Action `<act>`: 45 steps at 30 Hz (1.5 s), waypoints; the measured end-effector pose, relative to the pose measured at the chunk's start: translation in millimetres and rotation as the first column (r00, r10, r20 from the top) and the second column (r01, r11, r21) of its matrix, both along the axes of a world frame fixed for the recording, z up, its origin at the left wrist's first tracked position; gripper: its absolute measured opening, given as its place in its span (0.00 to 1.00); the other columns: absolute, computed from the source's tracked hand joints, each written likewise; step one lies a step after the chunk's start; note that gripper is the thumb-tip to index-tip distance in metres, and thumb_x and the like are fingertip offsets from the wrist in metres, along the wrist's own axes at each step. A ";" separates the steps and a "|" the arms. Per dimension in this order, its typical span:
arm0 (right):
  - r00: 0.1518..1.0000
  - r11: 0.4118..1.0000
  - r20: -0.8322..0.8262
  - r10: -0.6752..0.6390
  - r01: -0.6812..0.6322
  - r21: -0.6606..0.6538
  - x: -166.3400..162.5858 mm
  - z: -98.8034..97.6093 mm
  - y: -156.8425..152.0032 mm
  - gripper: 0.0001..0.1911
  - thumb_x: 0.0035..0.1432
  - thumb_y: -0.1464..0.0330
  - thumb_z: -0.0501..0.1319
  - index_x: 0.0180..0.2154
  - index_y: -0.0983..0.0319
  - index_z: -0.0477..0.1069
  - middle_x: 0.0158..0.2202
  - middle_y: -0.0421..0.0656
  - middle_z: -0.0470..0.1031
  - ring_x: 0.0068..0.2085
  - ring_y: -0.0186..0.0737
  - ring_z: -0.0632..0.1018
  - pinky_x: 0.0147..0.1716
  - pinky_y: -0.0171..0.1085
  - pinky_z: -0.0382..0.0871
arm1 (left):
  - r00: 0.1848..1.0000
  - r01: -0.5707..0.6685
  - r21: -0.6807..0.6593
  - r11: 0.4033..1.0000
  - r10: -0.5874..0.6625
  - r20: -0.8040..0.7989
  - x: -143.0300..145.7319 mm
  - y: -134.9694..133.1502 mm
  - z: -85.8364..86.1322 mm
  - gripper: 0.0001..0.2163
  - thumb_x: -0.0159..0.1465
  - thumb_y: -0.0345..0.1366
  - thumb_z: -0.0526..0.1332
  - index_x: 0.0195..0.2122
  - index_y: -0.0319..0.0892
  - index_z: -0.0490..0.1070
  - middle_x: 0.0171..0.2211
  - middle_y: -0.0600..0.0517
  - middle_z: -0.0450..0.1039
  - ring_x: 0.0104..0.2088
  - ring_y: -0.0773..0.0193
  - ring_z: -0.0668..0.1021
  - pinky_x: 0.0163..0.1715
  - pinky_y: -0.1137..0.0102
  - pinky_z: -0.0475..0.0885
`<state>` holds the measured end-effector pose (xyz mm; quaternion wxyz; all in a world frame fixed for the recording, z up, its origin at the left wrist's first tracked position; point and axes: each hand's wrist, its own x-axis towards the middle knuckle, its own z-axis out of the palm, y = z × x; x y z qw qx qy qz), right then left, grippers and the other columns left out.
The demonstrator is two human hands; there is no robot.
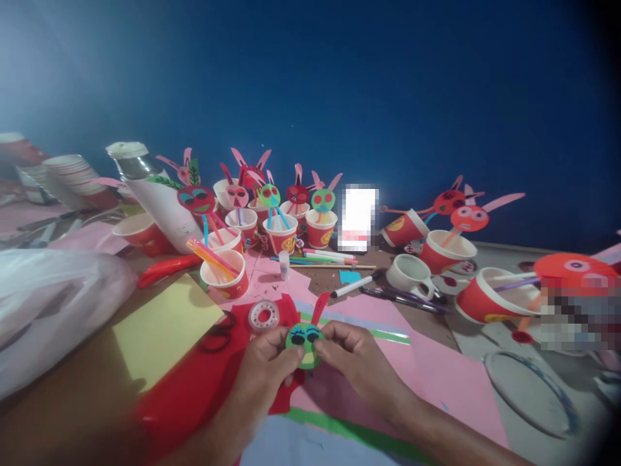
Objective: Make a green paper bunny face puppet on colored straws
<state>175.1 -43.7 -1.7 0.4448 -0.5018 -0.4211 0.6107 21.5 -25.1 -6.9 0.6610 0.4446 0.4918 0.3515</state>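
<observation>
While left hand (pixel 262 364) and right hand (pixel 361 359) pinch opposite edges, green paper face (pixel 308 344) lies between, red ears (pixel 320 309) pointing far.

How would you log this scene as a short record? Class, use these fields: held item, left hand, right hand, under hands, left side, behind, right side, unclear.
held item: green face with red ears
left hand: pinches the face's left edge
right hand: pinches its right edge
under hands: pink paper
left side: tape roll, yellow sheet
behind: red cups with paper faces above
right side: mug
unclear: bright rectangle, pixelated
</observation>
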 end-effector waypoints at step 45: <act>1.000 1.000 0.008 -0.007 0.007 0.013 8.6 -4.9 7.6 0.11 0.50 0.66 0.59 0.21 0.62 0.60 0.18 0.32 0.55 0.20 0.28 0.54 0.20 0.32 0.46 | 0.990 -0.123 -0.009 0.992 0.123 0.063 -3.2 4.3 -3.4 0.07 0.53 0.36 0.61 0.23 0.40 0.67 0.17 0.57 0.66 0.17 0.74 0.64 0.18 0.77 0.57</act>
